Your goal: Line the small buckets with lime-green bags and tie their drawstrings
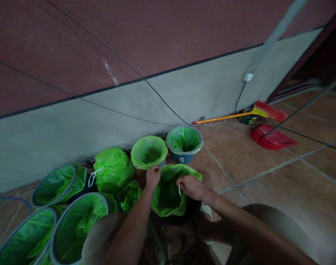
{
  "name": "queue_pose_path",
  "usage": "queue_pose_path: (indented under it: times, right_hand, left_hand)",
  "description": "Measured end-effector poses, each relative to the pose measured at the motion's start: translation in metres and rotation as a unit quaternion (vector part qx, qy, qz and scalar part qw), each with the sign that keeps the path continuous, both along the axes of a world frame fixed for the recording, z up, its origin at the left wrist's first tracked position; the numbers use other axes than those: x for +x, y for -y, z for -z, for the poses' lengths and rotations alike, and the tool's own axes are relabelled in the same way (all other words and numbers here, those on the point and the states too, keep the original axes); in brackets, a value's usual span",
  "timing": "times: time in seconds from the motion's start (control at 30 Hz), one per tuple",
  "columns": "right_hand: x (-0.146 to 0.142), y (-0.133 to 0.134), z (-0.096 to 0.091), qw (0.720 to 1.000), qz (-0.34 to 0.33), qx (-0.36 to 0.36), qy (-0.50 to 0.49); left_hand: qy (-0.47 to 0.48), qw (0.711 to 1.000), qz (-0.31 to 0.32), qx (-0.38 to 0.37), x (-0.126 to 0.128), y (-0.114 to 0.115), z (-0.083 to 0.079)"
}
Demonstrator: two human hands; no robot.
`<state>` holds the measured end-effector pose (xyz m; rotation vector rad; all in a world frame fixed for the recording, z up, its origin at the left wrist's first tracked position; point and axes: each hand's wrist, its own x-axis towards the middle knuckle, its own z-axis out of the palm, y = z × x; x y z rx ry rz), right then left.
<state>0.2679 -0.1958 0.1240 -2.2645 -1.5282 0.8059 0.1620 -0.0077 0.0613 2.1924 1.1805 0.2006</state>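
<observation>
Your right hand (190,187) pinched the thin white drawstring (180,190) of a round-mouthed green plastic bag (165,211), which gaped between it and your left hand (153,176), closed at the bag's far-left edge.

In front of me runs a wall (157,55), reddish brown above and grey below with a dark stripe between, crossed by thin dark wires (143,78), and near its right end a black cord (240,95) hangs from a white fitting (249,77). To my right, along the wall's foot, I see an orange-handled broom (236,116) lying by a dark tin (246,119), and near it a red dustpan (275,138) on brown tiles (270,184), its long handle slanting up rightward; a blue cord (13,198) shows at my far left.
</observation>
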Motion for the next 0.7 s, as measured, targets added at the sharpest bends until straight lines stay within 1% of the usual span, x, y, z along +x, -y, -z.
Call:
queue_pose_path:
  times: [0.07, 0.13, 0.3, 0.4, 0.5, 0.57, 0.63, 0.7]
  right_hand:
    - [0.000, -0.001, -0.003, 1.000, 0.003, 0.004, -0.001]
    - [0.000, -0.001, -0.005, 1.000, 0.002, 0.008, -0.001]
    - [0.000, -0.002, -0.009, 1.000, -0.004, 0.014, 0.010]
    - [-0.002, -0.001, -0.014, 1.000, -0.019, 0.013, 0.020]
    - [-0.003, 0.000, -0.019, 0.999, -0.022, 0.014, 0.045]
    - [-0.002, -0.001, -0.020, 0.998, -0.018, 0.010, 0.062]
    - [-0.001, -0.002, -0.020, 0.997, -0.020, 0.014, 0.079]
    - [-0.001, -0.003, -0.018, 0.994, -0.031, 0.035, 0.094]
  left_hand:
    - [0.068, 0.997, -0.036, -0.023, -0.001, -0.001, 0.000]
    - [0.108, 0.992, -0.052, -0.042, -0.001, 0.000, -0.004]
    - [0.133, 0.989, -0.031, -0.063, -0.006, 0.008, -0.021]
    - [0.123, 0.990, -0.018, -0.059, -0.009, 0.012, -0.027]
    - [0.067, 0.997, 0.029, -0.031, -0.010, 0.016, -0.030]
    - [0.012, 0.996, 0.085, 0.002, -0.010, 0.020, -0.035]
    - [-0.043, 0.988, 0.146, 0.036, -0.010, 0.027, -0.041]
    - [-0.095, 0.974, 0.197, 0.061, -0.010, 0.034, -0.048]
